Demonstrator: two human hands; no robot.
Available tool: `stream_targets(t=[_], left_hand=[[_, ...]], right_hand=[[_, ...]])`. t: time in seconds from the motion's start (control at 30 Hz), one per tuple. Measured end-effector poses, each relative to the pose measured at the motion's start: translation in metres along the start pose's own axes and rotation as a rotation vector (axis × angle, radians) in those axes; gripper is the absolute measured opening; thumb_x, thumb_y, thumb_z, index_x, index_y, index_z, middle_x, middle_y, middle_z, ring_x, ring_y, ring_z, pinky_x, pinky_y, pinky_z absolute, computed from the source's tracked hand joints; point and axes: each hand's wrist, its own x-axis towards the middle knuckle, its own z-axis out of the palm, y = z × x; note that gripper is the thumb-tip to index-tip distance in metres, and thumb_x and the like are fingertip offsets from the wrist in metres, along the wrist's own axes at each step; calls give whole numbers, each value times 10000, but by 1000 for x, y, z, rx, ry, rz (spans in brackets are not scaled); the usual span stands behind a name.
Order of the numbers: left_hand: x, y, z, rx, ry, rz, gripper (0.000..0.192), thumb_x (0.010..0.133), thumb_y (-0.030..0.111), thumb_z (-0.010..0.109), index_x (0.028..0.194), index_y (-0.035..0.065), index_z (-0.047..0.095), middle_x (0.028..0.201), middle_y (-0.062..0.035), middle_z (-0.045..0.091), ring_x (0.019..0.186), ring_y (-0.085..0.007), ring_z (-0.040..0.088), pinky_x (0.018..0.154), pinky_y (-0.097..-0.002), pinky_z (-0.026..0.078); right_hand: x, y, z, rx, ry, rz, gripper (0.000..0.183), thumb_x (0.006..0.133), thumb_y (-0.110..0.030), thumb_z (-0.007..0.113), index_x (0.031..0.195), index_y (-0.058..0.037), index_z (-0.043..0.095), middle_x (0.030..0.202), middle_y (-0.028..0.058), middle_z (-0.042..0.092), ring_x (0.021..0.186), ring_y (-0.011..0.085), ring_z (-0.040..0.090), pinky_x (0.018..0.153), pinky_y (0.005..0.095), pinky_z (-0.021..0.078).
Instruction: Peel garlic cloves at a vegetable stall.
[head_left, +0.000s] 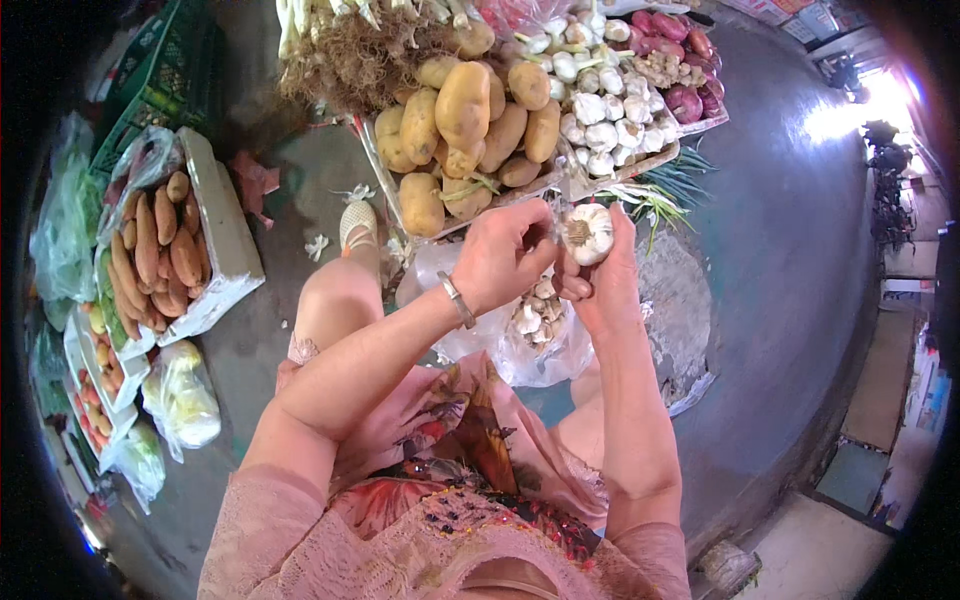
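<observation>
A white garlic bulb is held in my right hand, between the thumb and the fingers, its root end facing up. Close beside it, to the left, my left hand has its fingers curled. Whether a bit of skin is pinched in them I cannot tell. Below the hands, a clear plastic bag lies open in front of me. It contains loose garlic pieces and skins, partly covered by my hands.
Potatoes, garlic bulbs and red onions fill trays ahead. Green onions stick out beside them. Rooty stalks lie upper left. A foam box of sweet potatoes stands left; bagged cabbage sits nearby.
</observation>
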Motion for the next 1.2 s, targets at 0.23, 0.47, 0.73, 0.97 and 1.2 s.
stream_targets(t=[0.23,0.47,0.73,0.97,1.2], left_hand=[[-12,9,-21,391,-270,30,468,786,76,693,1226,112,538,1102,-130,608,947,-363,634,776,-433,529],[-14,3,-30,486,-539,4,505,834,140,666,1303,97,483,1081,-174,583,923,-380,624,751,-469,515],[-14,1,-44,525,-619,-59,466,857,178,644,1293,88,504,1019,-129,606,886,-341,645,749,-424,525],[-16,-3,-47,518,-630,-52,440,860,180,645,1274,83,530,1018,-128,614,877,-326,652,742,-407,532],[-6,-4,-56,533,-564,-86,436,834,119,641,1253,74,531,1005,-168,601,872,-372,637,705,-446,525]], right_hand=[[24,-4,-42,-125,191,-126,348,940,-422,614,1119,-130,550,818,17,563,607,104,485,537,249,408],[105,-56,-32,-733,332,-373,500,872,-283,712,1271,-48,524,981,85,606,763,146,561,648,291,459],[231,-109,-5,-1226,440,-845,475,885,-308,647,1306,-109,548,1336,239,491,1185,403,513,1004,478,401],[254,-80,-16,-1914,429,-509,477,927,-428,507,1364,-246,564,1470,137,427,1362,348,357,1099,570,194],[188,-90,-28,-1365,192,-823,321,910,-264,575,1190,-133,664,1096,99,663,1055,228,597,930,391,437]])
